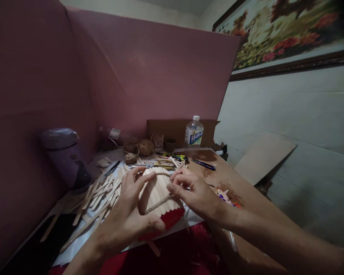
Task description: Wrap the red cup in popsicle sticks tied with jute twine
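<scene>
Holding the stick-covered piece (157, 193) with the left hand (132, 214) — clasping the left side between fingers laid over the upper edge and a thumb at the red base (173, 217). Bending the fingers of the right hand (193, 189) in at the right edge, beside the cords (159, 204) crossing the sticks; cannot tell whether gripping cord or only touching. Holding the piece tilted above white sheeting, near the front of the table (226, 172).

Just beyond, can see yellow-handled scissors (166, 164), then a yellow-green cutter (176, 156) and, farther right, a dark blue tool (203, 164). To the left, can see loose wooden sticks (99, 196) scattered in a heap and a purple tumbler (65, 156). Farther back, can make out a twine ball (145, 147), a small pot (170, 144) and a clear bottle (194, 131) — before a cardboard strip (166, 130).
</scene>
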{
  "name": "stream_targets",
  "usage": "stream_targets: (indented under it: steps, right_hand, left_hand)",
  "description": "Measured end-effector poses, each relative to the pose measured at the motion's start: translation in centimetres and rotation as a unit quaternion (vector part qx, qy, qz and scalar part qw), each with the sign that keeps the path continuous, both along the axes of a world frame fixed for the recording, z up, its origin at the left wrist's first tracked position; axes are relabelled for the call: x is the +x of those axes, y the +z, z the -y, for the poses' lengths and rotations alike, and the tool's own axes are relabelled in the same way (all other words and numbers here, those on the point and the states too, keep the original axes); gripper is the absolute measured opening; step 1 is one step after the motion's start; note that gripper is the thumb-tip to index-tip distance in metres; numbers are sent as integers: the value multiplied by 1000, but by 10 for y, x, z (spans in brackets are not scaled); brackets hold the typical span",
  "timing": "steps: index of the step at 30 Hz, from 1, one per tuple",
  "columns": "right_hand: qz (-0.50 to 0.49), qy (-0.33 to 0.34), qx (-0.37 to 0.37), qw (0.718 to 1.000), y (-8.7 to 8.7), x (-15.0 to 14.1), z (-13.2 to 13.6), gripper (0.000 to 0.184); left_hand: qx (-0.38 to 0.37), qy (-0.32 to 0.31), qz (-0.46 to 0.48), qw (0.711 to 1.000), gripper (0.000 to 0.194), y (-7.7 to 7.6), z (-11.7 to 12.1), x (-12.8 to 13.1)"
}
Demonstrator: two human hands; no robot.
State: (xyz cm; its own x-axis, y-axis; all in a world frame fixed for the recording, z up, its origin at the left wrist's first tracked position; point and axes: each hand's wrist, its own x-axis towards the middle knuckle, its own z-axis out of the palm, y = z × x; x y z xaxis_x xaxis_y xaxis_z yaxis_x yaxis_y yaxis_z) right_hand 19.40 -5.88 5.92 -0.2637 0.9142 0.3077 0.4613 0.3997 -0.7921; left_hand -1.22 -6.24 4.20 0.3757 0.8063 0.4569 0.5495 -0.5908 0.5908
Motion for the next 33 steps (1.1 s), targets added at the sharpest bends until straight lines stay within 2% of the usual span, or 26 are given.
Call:
stream_targets:
  steps: [3, 10, 15, 23, 28, 33]
  right_hand:
    - [18, -11, 1, 1000, 6, -3, -1, 32]
    - [3, 28, -57, 998, 16, 1, -3, 31]
    - [-3, 25, -50, 998, 20, -1, 2, 30]
    - [11, 13, -40, 999, 16, -3, 3, 32]
    - [33, 0, -27, 999, 15, -5, 3, 32]
    - [53, -10, -21, 998, 20, -5, 0, 32]
  left_hand:
    - [10, 17, -9, 1000, 66, 4, 1, 2]
    - [-27, -13, -9, 999, 70, -1, -3, -5]
    - [-45, -33, -5, 998, 69, -1, -4, -7]
    - [-48, -38, 2, 998, 61, -1, -4, -9]
    - [-43, -61, 3, 997, 66, -4, -4, -11]
    - [8, -59, 8, 998, 38, -4, -4, -5]
